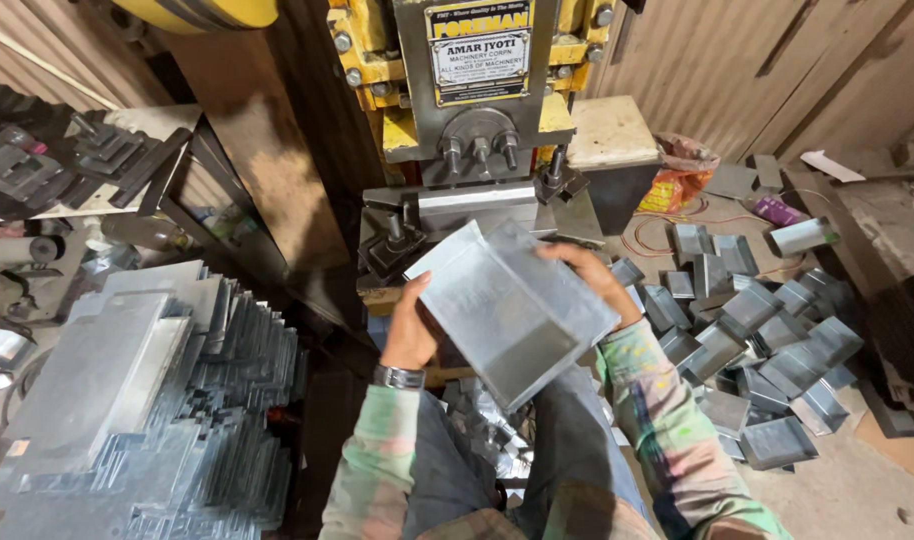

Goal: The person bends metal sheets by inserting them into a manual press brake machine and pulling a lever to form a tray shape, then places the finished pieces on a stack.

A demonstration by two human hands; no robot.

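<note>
**Both hands grip a bent metal sheet before the press**

You hold a folded grey metal sheet (512,310) above your lap, just before the press machine (477,100); your left hand (409,330) clasps its left edge; your right hand (587,275) clasps its far right edge; flat sheets (147,400) stack at your left; folded pieces (767,340) litter the floor at your right.

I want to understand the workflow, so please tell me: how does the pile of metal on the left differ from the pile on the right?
The left stack holds flat sheets laid in overlapping layers; the right pile holds bent, channel-shaped pieces. The left stack is orderly; the right pile lies scattered on the floor. Both are grey metal, like the bent sheet held in both hands.
</note>
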